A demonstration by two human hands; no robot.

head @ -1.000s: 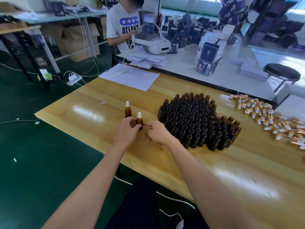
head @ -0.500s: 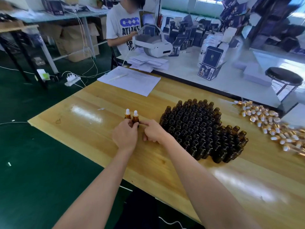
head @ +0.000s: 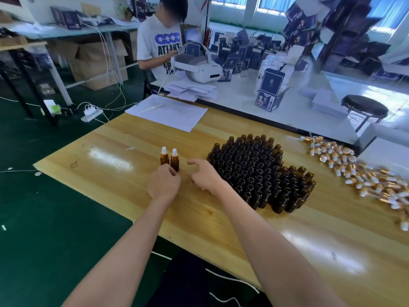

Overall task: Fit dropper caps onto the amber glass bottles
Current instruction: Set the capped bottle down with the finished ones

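We are resting our left hand (head: pixel 163 183) against the foot of the nearer of two capped bottles (head: pixel 174 162), which are standing upright left of centre; we cannot tell whether it is gripping. Our right hand (head: pixel 204 175) is hanging loose, holding nothing. Just right of it, dozens of open bottles (head: pixel 254 171) are standing upright. Caps (head: pixel 354 171) are lying scattered at far right, nearer that hand.
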